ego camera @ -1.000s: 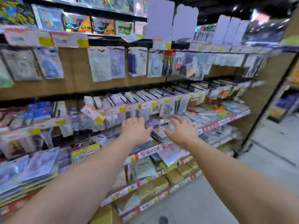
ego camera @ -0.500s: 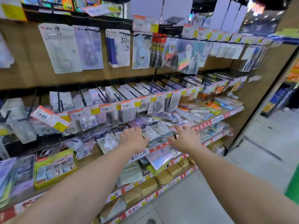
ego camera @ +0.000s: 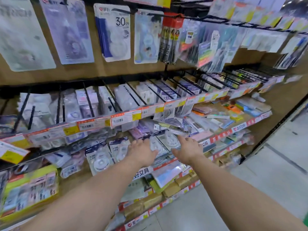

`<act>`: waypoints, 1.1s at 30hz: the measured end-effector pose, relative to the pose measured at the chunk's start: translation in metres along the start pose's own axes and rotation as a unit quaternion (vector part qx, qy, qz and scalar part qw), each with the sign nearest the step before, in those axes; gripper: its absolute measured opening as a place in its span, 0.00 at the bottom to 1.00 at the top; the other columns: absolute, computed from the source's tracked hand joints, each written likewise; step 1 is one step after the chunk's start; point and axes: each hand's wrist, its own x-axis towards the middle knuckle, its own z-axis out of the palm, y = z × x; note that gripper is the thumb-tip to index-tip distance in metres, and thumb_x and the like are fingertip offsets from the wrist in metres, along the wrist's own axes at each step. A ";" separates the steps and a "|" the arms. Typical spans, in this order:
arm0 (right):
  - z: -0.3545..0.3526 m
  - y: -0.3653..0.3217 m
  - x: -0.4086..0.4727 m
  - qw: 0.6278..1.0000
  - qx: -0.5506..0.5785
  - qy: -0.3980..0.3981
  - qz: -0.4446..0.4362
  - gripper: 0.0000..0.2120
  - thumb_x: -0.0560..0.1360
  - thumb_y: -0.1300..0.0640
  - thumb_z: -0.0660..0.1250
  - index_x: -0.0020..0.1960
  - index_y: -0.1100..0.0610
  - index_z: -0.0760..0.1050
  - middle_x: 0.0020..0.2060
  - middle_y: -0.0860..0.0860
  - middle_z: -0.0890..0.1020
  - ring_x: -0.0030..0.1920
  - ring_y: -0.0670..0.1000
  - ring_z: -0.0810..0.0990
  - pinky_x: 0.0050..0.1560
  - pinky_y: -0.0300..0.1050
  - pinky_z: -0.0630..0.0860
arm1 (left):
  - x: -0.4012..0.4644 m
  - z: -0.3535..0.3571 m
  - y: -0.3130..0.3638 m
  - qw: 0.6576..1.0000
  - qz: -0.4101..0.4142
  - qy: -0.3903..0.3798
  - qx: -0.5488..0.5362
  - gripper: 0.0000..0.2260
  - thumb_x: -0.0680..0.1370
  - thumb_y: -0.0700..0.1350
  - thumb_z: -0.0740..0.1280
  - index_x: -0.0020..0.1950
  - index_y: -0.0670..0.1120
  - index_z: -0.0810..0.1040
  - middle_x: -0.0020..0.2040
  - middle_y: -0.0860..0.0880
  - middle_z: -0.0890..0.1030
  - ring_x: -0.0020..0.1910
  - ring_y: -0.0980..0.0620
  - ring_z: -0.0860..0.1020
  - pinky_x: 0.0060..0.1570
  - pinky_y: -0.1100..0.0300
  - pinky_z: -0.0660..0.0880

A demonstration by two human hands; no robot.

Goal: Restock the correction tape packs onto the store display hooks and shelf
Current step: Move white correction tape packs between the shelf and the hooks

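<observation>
**Both hands on the correction tape packs at the shelf front**

Store shelving fills the frame, with a brown backboard (ego camera: 106, 67) across the top and a pale tiled floor (ego camera: 208, 212) at lower right. At upper left, large blister cards hang from hooks, among them a card marked 30m (ego camera: 115, 32) near the top centre. Below them a row of black wire hooks (ego camera: 88, 100) runs from left to right, loaded with small packs and fronted by orange and yellow price tags (ego camera: 120, 120).

At lower left stands a yellow-green display box (ego camera: 30, 189). Just right of it, on the shelf (ego camera: 221, 134) in the middle of the frame, lie the correction tape packs (ego camera: 100, 160), clear blisters with round reels and dark headers, overlapping one another.

The left hand (ego camera: 143, 151) rests palm down on these packs at frame centre, its grip loose, fingers spread flat and curled round nothing. Just to its right, a pack (ego camera: 168, 139) lies between the two hands. The right hand (ego camera: 188, 149) rests at that pack's right edge, fingers straight and pointing toward the pile; whether its thumb hooks under the edge cannot be told.

Further right the shelf holds flat coloured stationery (ego camera: 233, 110), and lower shelves carry brown blocks (ego camera: 150, 200).
</observation>
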 end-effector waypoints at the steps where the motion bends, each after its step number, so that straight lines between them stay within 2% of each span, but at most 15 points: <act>1: 0.000 0.001 0.008 1.000 0.001 -0.004 -0.005 0.31 0.78 0.37 0.59 0.76 0.50 0.59 0.73 0.58 0.67 0.72 0.61 0.64 0.69 0.59 0.62 | 0.007 0.002 0.002 1.000 -0.007 -0.003 -0.007 0.29 0.80 0.62 0.56 0.75 0.46 0.61 0.74 0.41 0.66 0.72 0.40 0.64 0.69 0.49 0.62; 8: 0.010 0.018 0.071 0.998 0.009 -0.053 -0.046 0.33 0.79 0.39 0.60 0.79 0.49 0.56 0.74 0.58 0.65 0.73 0.61 0.64 0.69 0.57 0.65 | 0.055 0.025 0.022 0.990 -0.114 -0.039 -0.073 0.29 0.81 0.61 0.55 0.76 0.45 0.60 0.74 0.40 0.66 0.72 0.39 0.64 0.68 0.49 0.62; 13: 0.014 0.035 0.120 0.993 0.002 -0.095 -0.064 0.33 0.78 0.38 0.60 0.78 0.50 0.58 0.69 0.58 0.72 0.68 0.60 0.72 0.65 0.53 0.72 | 0.075 0.037 0.039 0.968 -0.203 -0.028 -0.143 0.30 0.80 0.60 0.57 0.76 0.44 0.61 0.74 0.41 0.66 0.74 0.41 0.61 0.71 0.51 0.58; 16: 0.018 0.040 0.138 0.989 0.017 -0.123 -0.074 0.34 0.77 0.37 0.61 0.77 0.50 0.59 0.67 0.58 0.73 0.66 0.60 0.73 0.65 0.53 0.73 | 0.081 0.046 0.044 0.948 -0.267 -0.018 -0.174 0.34 0.78 0.63 0.60 0.76 0.42 0.60 0.74 0.41 0.64 0.73 0.41 0.65 0.68 0.51 0.65; 20: 0.026 0.047 0.156 0.979 0.056 -0.173 -0.090 0.36 0.77 0.38 0.63 0.77 0.56 0.61 0.66 0.58 0.76 0.64 0.59 0.75 0.64 0.51 0.73 | 0.083 0.051 0.047 0.924 -0.302 -0.019 -0.235 0.36 0.79 0.59 0.62 0.78 0.40 0.55 0.76 0.41 0.63 0.73 0.41 0.65 0.68 0.53 0.67; 22: 0.027 0.049 0.162 0.972 0.080 -0.201 -0.091 0.37 0.77 0.38 0.64 0.77 0.57 0.60 0.63 0.57 0.78 0.61 0.57 0.78 0.63 0.50 0.74 | 0.083 0.054 0.046 0.903 -0.333 -0.022 -0.270 0.36 0.78 0.59 0.64 0.77 0.39 0.59 0.73 0.40 0.68 0.69 0.41 0.70 0.66 0.54 0.70; 25: 0.029 0.051 0.171 0.965 0.095 -0.228 -0.092 0.37 0.76 0.37 0.64 0.74 0.61 0.65 0.58 0.57 0.81 0.57 0.56 0.80 0.61 0.48 0.76 | 0.084 0.058 0.047 0.883 -0.360 -0.028 -0.301 0.28 0.78 0.59 0.66 0.66 0.38 0.72 0.62 0.40 0.77 0.59 0.42 0.78 0.59 0.54 0.75; 27: 0.030 0.051 0.175 0.960 0.119 -0.237 -0.088 0.37 0.75 0.37 0.66 0.73 0.62 0.67 0.59 0.57 0.81 0.58 0.57 0.81 0.62 0.51 0.76 | 0.082 0.056 0.049 0.874 -0.369 -0.017 -0.317 0.22 0.78 0.57 0.67 0.59 0.39 0.75 0.54 0.43 0.79 0.51 0.44 0.78 0.53 0.56 0.76; 28: 0.031 0.051 0.177 0.958 0.130 -0.241 -0.085 0.36 0.75 0.38 0.66 0.71 0.63 0.68 0.59 0.58 0.81 0.58 0.57 0.81 0.62 0.52 0.76 | 0.081 0.055 0.050 0.867 -0.377 -0.010 -0.325 0.21 0.78 0.57 0.68 0.58 0.39 0.75 0.54 0.43 0.78 0.51 0.43 0.78 0.51 0.56 0.75; 29: 0.031 0.051 0.178 0.955 0.146 -0.244 -0.082 0.34 0.76 0.39 0.67 0.69 0.64 0.69 0.55 0.58 0.83 0.57 0.58 0.82 0.62 0.53 0.77 | 0.080 0.054 0.051 0.860 -0.385 -0.003 -0.336 0.22 0.77 0.56 0.68 0.59 0.39 0.75 0.55 0.43 0.78 0.53 0.42 0.79 0.51 0.56 0.75; 31: 0.031 0.052 0.179 0.946 0.196 -0.251 -0.064 0.27 0.76 0.42 0.69 0.61 0.64 0.71 0.41 0.56 0.82 0.46 0.56 0.83 0.57 0.53 0.80 | 0.080 0.056 0.050 0.839 -0.397 0.013 -0.371 0.25 0.76 0.56 0.70 0.62 0.37 0.74 0.58 0.42 0.78 0.56 0.41 0.80 0.53 0.54 0.76; 33: 0.030 0.054 0.178 0.925 0.270 -0.265 -0.021 0.20 0.77 0.48 0.70 0.56 0.64 0.71 0.35 0.54 0.77 0.35 0.52 0.79 0.47 0.49 0.81 | 0.079 0.056 0.051 0.812 -0.400 0.035 -0.424 0.25 0.76 0.53 0.72 0.64 0.37 0.73 0.59 0.41 0.78 0.52 0.41 0.80 0.52 0.52 0.78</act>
